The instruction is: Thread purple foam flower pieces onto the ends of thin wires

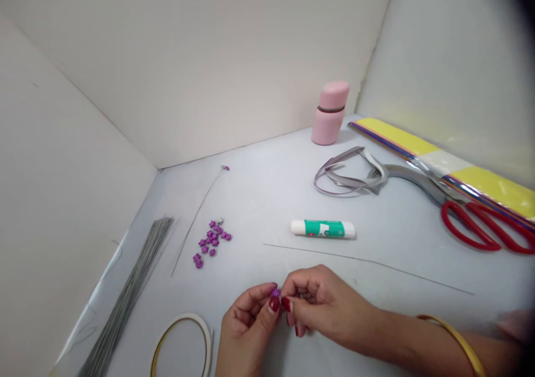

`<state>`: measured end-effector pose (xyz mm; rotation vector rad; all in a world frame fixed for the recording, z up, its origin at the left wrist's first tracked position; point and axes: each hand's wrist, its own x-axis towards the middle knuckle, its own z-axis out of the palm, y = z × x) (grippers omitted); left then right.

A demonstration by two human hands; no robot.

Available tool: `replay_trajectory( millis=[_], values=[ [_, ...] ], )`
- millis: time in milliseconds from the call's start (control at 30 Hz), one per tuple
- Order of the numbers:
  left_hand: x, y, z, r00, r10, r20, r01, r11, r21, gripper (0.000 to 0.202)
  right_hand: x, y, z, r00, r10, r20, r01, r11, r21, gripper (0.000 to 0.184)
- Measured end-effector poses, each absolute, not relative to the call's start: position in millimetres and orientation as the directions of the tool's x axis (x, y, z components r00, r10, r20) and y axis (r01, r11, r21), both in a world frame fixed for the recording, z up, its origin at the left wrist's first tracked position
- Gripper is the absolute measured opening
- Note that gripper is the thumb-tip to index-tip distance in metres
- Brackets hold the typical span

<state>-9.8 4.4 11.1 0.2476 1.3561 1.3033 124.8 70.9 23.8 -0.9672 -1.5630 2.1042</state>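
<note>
Near the front edge, my left hand (254,324) pinches a small purple paper star (275,293) between thumb and forefinger. My right hand (315,301) meets it from the right, thumb and fingertip pressed together right beside the star; what they grip, if anything, is hidden. Several more purple stars (209,240) lie loose to the left of the hands. A single thin wire (368,260) stretches across the table beyond my right hand. Another wire (196,215) lies farther left, with a small purple and silvery tip at its far end.
A bundle of grey-green wires (127,293) and a tape roll (208,338) lie left. A glue stick (324,229) lies ahead. Farther right are curled paper strips (349,184), red-handled scissors (472,229) and coloured paper sheets (476,179). A pink bottle (329,123) stands by the wall.
</note>
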Motion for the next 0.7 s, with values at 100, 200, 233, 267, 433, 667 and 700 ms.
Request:
replay_trajectory(
  millis=[100, 200, 233, 267, 433, 667, 700],
  values=[
    [-9.1, 3.5, 12.9, -0.323, 0.781, -0.535, -0.461, 0.364, 0.809, 0.027, 125.3, 70.0, 23.9, -0.714, 0.621, -0.324, 0.155, -0.311, -0.938, 0.013],
    [-7.8, 2.7, 15.8, -0.329, 0.792, -0.514, -0.427, 0.360, 0.829, 0.024, 125.5, 70.2, 22.1, -0.711, 0.621, -0.331, 0.187, -0.287, -0.940, 0.014],
    [-7.5, 2.5, 16.6, -0.331, 0.794, -0.510, -0.421, 0.359, 0.833, 0.024, 125.4, 70.3, 21.3, -0.710, 0.623, -0.328, 0.188, -0.282, -0.941, 0.014],
    [-7.4, 2.4, 17.3, -0.332, 0.796, -0.506, -0.418, 0.356, 0.836, 0.025, 125.3, 70.5, 20.6, -0.709, 0.627, -0.323, 0.183, -0.278, -0.943, 0.014],
    [-8.1, 2.7, 16.3, -0.341, 0.804, -0.487, -0.415, 0.335, 0.846, 0.028, 123.9, 70.6, 21.6, -0.704, 0.629, -0.331, 0.174, -0.299, -0.938, 0.012],
    [-8.8, 2.4, 14.0, -0.366, 0.801, -0.473, -0.358, 0.348, 0.866, 0.028, 124.2, 71.4, 20.6, -0.720, 0.614, -0.323, 0.166, -0.300, -0.940, 0.014],
    [-9.0, 2.2, 13.6, -0.368, 0.799, -0.476, -0.359, 0.350, 0.865, 0.028, 124.5, 71.6, 20.4, -0.725, 0.609, -0.322, 0.160, -0.306, -0.939, 0.015]
  ],
)
